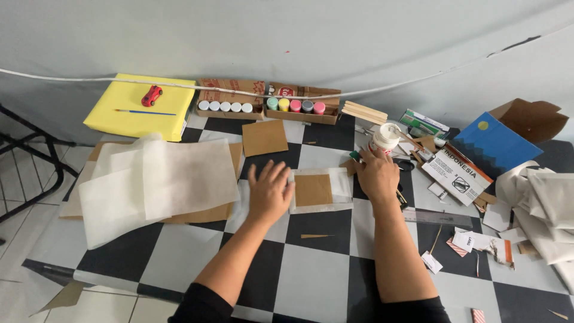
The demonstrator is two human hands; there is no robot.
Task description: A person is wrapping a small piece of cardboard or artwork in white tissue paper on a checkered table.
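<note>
The brown cardboard square (313, 190) lies centred on a white sheet (341, 182) on the checkered worktop (311, 281), between both hands. The left hand (270, 192) rests flat beside the sheet's left edge, fingers spread, its grip apart and holding nothing. The right hand (376, 174) touches the base of a white glue jar (384, 139); whether its grip has closed cannot be told. Risk: the jar stands among loose scraps (478, 242) and could tip, fouling the sheet

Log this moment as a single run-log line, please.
left hand: flat beside cardboard square | right hand: at white glue bottle | surface: checkered table
</note>
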